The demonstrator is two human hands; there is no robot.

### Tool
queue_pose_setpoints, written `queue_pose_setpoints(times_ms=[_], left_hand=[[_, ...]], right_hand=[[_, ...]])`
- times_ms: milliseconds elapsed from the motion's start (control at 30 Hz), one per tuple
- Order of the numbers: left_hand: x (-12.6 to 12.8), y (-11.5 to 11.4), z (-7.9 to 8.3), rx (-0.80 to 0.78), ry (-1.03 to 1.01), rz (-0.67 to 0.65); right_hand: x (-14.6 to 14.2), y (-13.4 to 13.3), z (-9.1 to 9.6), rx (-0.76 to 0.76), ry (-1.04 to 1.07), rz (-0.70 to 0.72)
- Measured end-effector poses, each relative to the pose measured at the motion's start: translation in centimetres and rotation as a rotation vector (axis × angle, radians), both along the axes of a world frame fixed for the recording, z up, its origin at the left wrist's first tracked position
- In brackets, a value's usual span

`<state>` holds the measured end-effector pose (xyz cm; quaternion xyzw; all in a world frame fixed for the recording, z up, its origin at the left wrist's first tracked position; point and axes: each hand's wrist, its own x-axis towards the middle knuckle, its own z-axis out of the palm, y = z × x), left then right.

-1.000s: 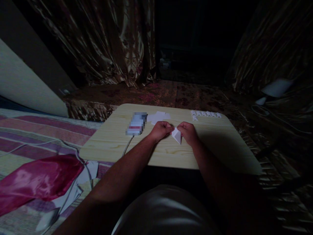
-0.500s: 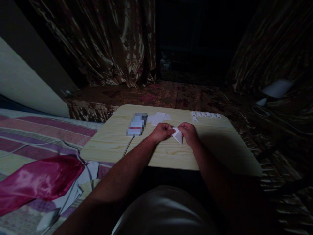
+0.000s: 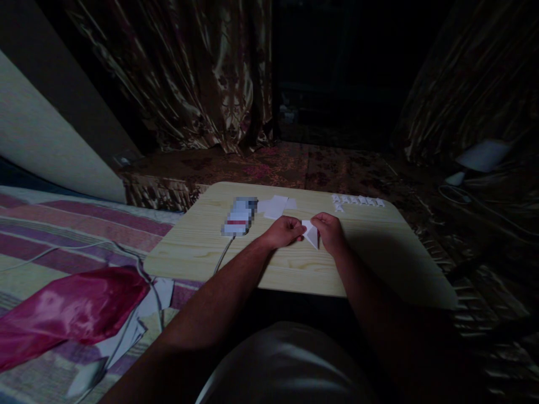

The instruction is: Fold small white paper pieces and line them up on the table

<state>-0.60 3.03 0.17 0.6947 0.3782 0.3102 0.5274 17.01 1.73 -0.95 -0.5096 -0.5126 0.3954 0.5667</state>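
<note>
A small white piece of folded paper, its point toward me, is held between both hands above the wooden table. My left hand pinches its left edge with thumb and fingers. On the other side my right hand grips the upper right edge, fingers curled behind. Flat white paper pieces lie overlapping on the table beyond my left hand. Several small folded white paper shapes sit in a row near the far right edge, with one more just below the row's left end.
A blurred-out phone-like device with a cable lies at the table's left. On the striped bed are a shiny pink cloth, papers and a white cable. A lamp stands at the right, and patterned curtains hang behind.
The whole view has shifted slightly, so things appear a little farther right and lower. Both hands keep their hold on the folded paper, with little visible change in its shape.
</note>
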Motion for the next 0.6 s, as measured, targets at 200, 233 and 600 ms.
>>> queue_pose_setpoints(times_ms=[200, 233, 600], left_hand=[[0.2, 0.2, -0.5, -0.019, -0.077, 0.053], [0.2, 0.3, -0.7, -0.021, -0.094, 0.067], [0.3, 1.2, -1.3, -0.062, -0.231, 0.213]], right_hand=[[0.0, 0.2, -0.2, -0.022, 0.019, 0.006], [0.0, 0.3, -0.2, -0.021, 0.026, 0.008], [-0.1, 0.6, -0.8, -0.007, 0.092, 0.081]])
